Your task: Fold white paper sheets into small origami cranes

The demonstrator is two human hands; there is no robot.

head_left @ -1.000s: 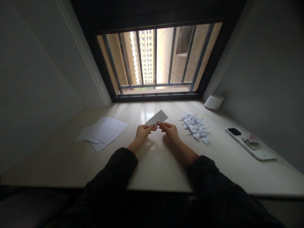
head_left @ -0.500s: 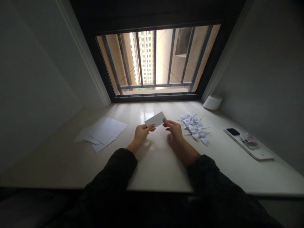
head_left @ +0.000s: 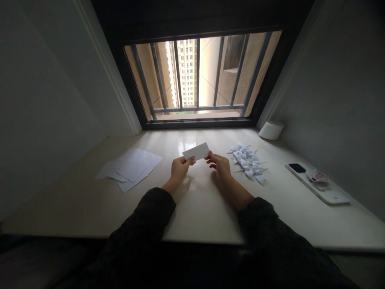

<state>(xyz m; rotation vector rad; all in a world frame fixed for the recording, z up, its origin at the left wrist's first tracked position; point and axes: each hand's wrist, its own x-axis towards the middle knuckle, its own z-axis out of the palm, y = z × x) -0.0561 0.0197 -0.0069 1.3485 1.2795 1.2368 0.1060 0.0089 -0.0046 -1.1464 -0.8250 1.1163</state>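
A small white paper rectangle point(head_left: 196, 151) is held up above the cream counter point(head_left: 198, 216). My left hand point(head_left: 180, 168) grips its left end between thumb and fingers. My right hand point(head_left: 220, 165) is at the paper's right end, with its fingertips at the lower corner. I cannot tell whether they touch the paper. Both dark sleeves run in from the bottom of the view.
Loose white sheets point(head_left: 130, 168) lie to the left, and a heap of white folded paper cranes point(head_left: 248, 162) lies to the right. Farther right are a white phone point(head_left: 315, 188) with a pink round grip and a white cylinder point(head_left: 271, 130). A barred window point(head_left: 198, 76) stands behind the counter.
The paper now lies flatter and less tilted than a second ago. My right hand has shifted slightly right, its fingers more spread at the paper's end.
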